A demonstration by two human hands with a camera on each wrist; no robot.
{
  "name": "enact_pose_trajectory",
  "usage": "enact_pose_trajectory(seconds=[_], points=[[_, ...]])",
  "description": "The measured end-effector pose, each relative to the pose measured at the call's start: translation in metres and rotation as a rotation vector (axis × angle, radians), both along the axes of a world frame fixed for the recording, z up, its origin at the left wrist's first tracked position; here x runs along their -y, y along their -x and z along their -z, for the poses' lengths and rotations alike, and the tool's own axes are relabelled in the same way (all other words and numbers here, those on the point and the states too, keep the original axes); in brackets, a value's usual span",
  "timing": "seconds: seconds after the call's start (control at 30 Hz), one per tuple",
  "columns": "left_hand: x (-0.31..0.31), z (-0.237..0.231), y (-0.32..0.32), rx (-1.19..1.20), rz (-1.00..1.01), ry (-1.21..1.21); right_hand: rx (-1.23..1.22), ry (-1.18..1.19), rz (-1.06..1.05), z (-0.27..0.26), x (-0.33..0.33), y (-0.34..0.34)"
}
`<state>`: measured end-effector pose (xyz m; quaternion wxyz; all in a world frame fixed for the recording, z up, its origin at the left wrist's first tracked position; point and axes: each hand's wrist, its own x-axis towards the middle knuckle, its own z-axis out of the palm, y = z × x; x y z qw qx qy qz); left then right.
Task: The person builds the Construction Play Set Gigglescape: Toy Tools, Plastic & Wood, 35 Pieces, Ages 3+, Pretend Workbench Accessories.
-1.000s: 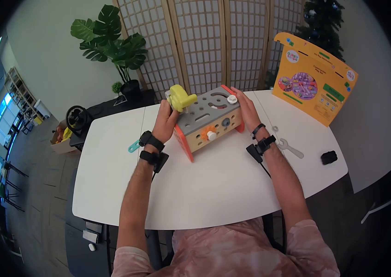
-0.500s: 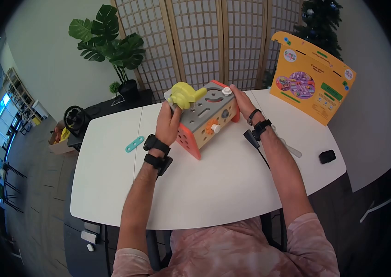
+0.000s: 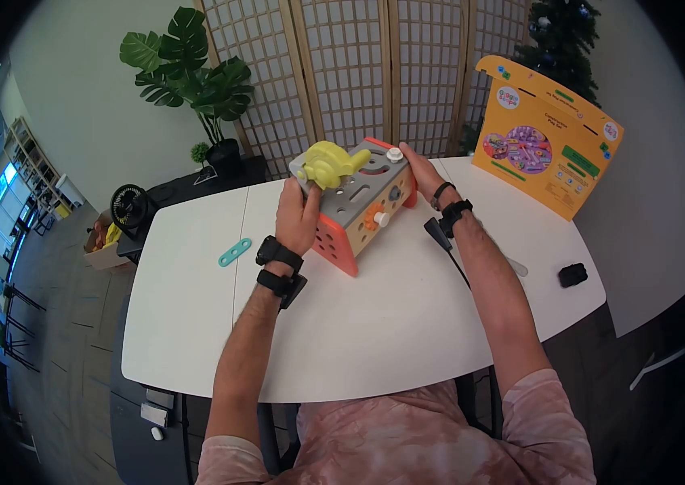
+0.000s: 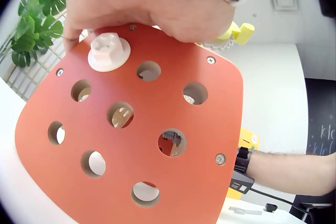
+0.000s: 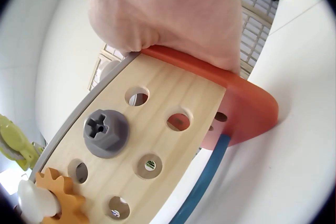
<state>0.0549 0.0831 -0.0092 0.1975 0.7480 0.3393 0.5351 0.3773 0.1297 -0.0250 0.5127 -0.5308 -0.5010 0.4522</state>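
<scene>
A toy workbench [image 3: 349, 206] with a grey holed top, wooden side and red end panels stands at an angle on the white table. My left hand [image 3: 296, 218] grips its left end, thumb on the top edge, above the red panel [image 4: 142, 145] with a white bolt [image 4: 108, 51]. My right hand [image 3: 423, 176] holds the opposite end; its fingers are largely hidden behind the panel. A yellow-green toy piece with a knob [image 3: 328, 164] sits on the top by my left hand. The wooden side carries an orange gear [image 5: 63, 198] and a grey bolt [image 5: 106, 133].
A teal holed strip [image 3: 235, 252] lies left on the table [image 3: 189, 323]. A grey wrench [image 3: 518, 267] is partly covered by my right forearm. A black object [image 3: 573, 275] lies at the right, and an orange box [image 3: 548, 137] stands at the back right.
The workbench has turned between my hands, so its left red panel shows more and its wooden side faces further right. Both hands have moved with it, and my right forearm covers more of the wrench.
</scene>
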Motion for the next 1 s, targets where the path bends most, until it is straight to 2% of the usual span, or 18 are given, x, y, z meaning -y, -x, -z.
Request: enact_pose_trajectory(seconds=[1.0], points=[[0.008,0.004,-0.009,-0.070,-0.142,-0.004,-0.105,0.004,-0.014,-0.001,-0.006,0.001]])
